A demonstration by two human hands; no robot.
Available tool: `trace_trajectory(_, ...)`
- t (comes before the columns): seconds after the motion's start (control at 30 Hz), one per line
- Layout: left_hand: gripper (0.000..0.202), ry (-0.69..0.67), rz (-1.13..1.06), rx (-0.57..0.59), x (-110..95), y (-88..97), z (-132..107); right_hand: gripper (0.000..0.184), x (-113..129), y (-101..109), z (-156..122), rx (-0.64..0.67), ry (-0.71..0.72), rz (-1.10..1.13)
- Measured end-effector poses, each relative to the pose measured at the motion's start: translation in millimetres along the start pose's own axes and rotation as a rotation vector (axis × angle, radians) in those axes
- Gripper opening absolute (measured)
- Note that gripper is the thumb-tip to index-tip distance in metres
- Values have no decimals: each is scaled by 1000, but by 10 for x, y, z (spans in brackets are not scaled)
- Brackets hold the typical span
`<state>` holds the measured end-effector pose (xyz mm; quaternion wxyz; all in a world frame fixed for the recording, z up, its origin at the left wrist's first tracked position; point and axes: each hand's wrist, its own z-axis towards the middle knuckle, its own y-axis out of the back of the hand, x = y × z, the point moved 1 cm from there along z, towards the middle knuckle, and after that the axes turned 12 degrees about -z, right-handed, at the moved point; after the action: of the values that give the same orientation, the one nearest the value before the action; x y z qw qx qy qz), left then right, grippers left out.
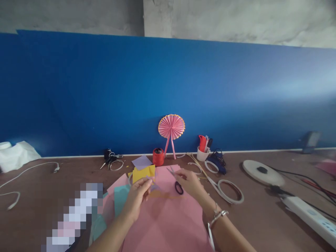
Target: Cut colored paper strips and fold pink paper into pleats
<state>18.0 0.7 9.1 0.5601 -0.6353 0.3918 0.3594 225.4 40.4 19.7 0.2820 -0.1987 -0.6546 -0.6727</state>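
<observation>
Between the fingers of my left hand [140, 196] is a small piece of purple paper [155, 185]. My right hand [187, 177] grips a pair of scissors [179, 188]; a dark handle loop hangs below the fingers, and the blades point up and left, apart from the purple piece. Both hands are over a large pink sheet of paper [168, 224]. Beyond my left hand lie yellow paper [143, 172] and a purple square [142, 161]. Teal paper [121, 196] shows beside my left wrist.
A pleated pink paper fan [171, 126] leans on the blue panel [118, 87], next to a red spool [158, 157]. Right of it are a white pen cup [202, 154], a tape roll [231, 191] and a power strip [309, 217]. Keys [111, 159] lie at the back left.
</observation>
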Motion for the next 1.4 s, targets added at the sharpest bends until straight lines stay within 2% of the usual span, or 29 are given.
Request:
trace_trajectory(0.1,33,-7,28,5,-21,-64,-57,20,333,-122,-159,103,174,237)
trace_trajectory(0.2,37,-40,74,7,-50,-106,-94,17,467,-195,-240,52,154,308)
trace_trajectory(0.33,30,-116,280,20,-89,-110,-80,22,367,-139,-181,25,68,307)
trace_trajectory(0.47,15,-164,500,90,-122,-71,-69,27,273,-12,-105,122,26,376)
trace_trajectory(0.53,13,-216,660,150,-129,-31,-116,30,271,52,-101,153,37,447)
trace_trajectory(0.6,17,-263,888,277,-91,5,-209,29,277,82,-123,194,43,495)
trace_trajectory(0.67,22,-294,1157,399,22,28,-327,24,275,44,-172,270,11,491)
trace_trajectory(0.7,28,-340,1299,404,104,31,-383,21,267,-5,-207,318,-21,468)
trace_trajectory(0.73,36,-368,1424,359,201,30,-432,17,253,-68,-248,358,-50,431)
trace_trajectory(0.8,45,-355,1500,306,428,12,-506,14,205,-218,-340,395,-81,332)
trace_trajectory(0.9,47,-471,1732,202,742,-23,-557,11,96,-388,-455,265,12,122)
trace_trajectory(1.0,49,-570,1834,215,874,-41,-574,14,-29,-425,-507,188,66,13)
trace_trajectory(1.1,46,-513,1809,274,710,-47,-591,14,-107,-371,-506,207,82,6)
trace_trajectory(1.2,29,-354,1778,268,329,-29,-610,14,-117,-321,-494,236,78,-10)
trace_trajectory(1.27,28,-203,1746,265,85,10,-612,14,-102,-315,-493,248,64,-10)
trace_trajectory(1.3,30,-178,1730,248,-8,35,-609,15,-93,-317,-495,250,60,-12)
trace_trajectory(1.33,29,-205,1738,199,-75,62,-604,15,-87,-321,-499,246,56,-17)
trace_trajectory(1.4,29,-310,1724,234,-100,111,-594,17,-81,-328,-510,233,57,-27)
